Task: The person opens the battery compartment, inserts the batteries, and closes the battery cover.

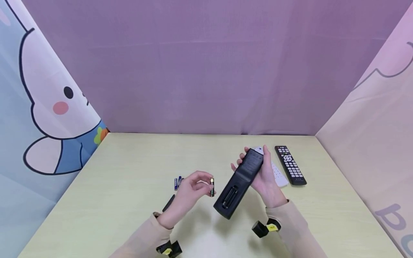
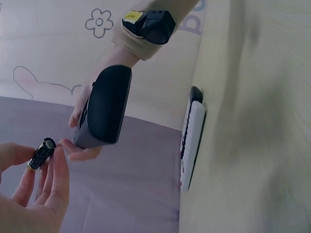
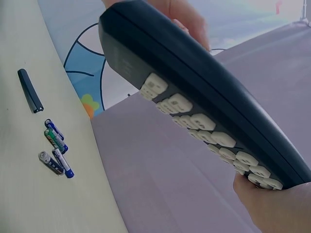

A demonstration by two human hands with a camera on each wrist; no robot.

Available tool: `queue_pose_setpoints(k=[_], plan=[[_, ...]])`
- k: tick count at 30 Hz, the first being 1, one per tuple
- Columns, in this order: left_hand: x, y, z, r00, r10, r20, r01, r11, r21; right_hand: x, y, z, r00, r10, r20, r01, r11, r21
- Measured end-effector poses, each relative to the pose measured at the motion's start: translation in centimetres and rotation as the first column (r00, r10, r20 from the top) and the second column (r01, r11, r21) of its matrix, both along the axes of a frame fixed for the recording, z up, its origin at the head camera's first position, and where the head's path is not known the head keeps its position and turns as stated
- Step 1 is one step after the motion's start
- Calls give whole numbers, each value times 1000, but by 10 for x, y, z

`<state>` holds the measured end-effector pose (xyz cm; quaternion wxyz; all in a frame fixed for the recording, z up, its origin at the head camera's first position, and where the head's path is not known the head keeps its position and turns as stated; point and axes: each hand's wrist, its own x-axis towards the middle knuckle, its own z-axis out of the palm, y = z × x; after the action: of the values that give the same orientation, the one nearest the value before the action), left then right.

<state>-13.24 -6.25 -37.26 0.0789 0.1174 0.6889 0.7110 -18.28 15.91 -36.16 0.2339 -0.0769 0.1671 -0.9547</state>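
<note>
My left hand (image 1: 190, 191) pinches a black-and-gold battery (image 1: 212, 187) between thumb and fingertips, holding it in the air. In the left wrist view that battery (image 2: 42, 154) is tilted. To its right, my right hand (image 1: 267, 179) grips a black remote control (image 1: 242, 175) by its upper end, back side up. The remote's battery compartment (image 1: 230, 196) is uncovered at the lower end; its contents are too dark to tell. White buttons (image 3: 201, 121) on its underside show in the right wrist view. Battery and remote are apart.
Several loose batteries (image 3: 57, 141) lie on the table (image 1: 135, 157) beyond my left hand. A black battery cover (image 1: 168, 203) lies near my left wrist. At the right are a white remote (image 1: 279, 174) and another black remote (image 1: 290, 165). Cloth walls surround the table.
</note>
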Motion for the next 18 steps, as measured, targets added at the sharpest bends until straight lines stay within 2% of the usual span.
queue_pose_setpoints(k=[8, 18], plan=[[4, 14, -3, 997, -22, -81, 24, 1000, 18, 0, -4, 1, 1000, -5, 5, 5, 1000, 0], [8, 22, -7, 983, -4, -181, -6, 998, -58, 2, -6, 2, 1000, -15, 0, 15, 1000, 13]])
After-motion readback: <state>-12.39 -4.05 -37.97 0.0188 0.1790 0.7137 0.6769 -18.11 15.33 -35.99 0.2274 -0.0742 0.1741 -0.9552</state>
